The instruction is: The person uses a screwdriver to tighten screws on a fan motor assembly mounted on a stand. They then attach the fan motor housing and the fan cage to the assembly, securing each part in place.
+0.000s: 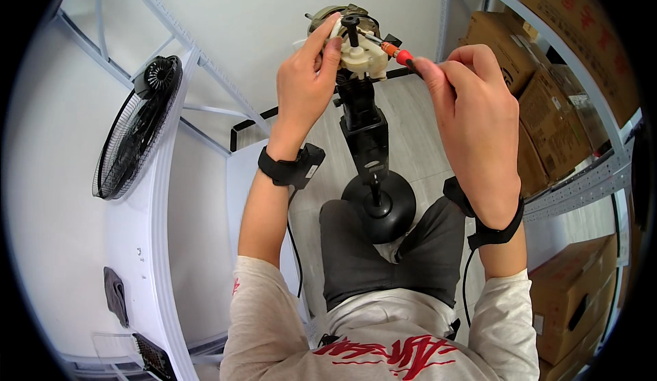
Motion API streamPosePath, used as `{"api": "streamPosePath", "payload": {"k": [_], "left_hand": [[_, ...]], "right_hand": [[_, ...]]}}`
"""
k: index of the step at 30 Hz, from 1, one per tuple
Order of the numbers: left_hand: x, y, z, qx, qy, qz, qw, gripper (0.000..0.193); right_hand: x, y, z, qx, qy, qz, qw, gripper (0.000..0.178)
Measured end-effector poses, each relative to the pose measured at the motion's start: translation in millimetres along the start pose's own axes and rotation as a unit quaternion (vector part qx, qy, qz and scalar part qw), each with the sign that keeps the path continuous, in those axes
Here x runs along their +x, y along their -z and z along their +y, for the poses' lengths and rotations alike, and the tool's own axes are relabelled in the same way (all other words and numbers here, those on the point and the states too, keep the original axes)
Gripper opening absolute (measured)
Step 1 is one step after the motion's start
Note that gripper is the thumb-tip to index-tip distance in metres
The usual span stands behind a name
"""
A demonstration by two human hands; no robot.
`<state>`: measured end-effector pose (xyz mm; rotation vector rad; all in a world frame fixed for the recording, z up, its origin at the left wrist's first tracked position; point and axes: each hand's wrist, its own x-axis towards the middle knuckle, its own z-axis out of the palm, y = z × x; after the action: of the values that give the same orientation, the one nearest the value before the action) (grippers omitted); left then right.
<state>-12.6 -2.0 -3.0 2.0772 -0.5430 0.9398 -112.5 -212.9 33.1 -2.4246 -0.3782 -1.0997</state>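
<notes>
A fan motor with a cream plastic gear housing and a black knob sits atop a black stand. My left hand grips its left side between thumb and fingers. From the right, my right hand holds a screwdriver with a red and orange handle near its shaft. The screwdriver points left at the motor; its tip is at the housing, and whether it sits in a screw is too small to tell.
A round black base stands on the floor between my legs. To the left, a caged fan head, a grey cloth and small screws lie on a white shelf. Cardboard boxes fill the right-hand shelving.
</notes>
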Motion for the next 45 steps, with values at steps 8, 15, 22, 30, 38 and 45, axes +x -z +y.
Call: {"api": "streamPosePath", "payload": {"k": [8, 15, 22, 30, 38, 45], "left_hand": [[-1, -3, 1, -0.019, 0.016, 0.005, 1.000, 0.034], [-3, -7, -4, -0.027, 0.003, 0.022, 0.999, 0.034], [-2, -10, -1, -0.049, 0.003, 0.029, 0.998, 0.035], [-3, -10, -2, -0.046, -0.006, 0.035, 0.998, 0.035], [-3, -11, -3, -0.041, -0.001, 0.033, 0.999, 0.034], [-4, -10, 0, -0.044, 0.002, 0.036, 0.998, 0.034]], "right_hand": [[-3, -1, -2, 0.026, 0.011, 0.051, 0.998, 0.026], [-1, 6, -5, 0.093, 0.008, 0.039, 0.995, 0.025], [-4, 1, 4, 0.042, 0.014, 0.070, 0.997, 0.021], [-6, -3, 8, 0.028, 0.036, 0.063, 0.997, 0.018], [-12, -7, 6, 0.024, 0.014, 0.014, 1.000, 0.019], [-8, -7, 8, 0.040, 0.046, 0.065, 0.996, 0.025]]}}
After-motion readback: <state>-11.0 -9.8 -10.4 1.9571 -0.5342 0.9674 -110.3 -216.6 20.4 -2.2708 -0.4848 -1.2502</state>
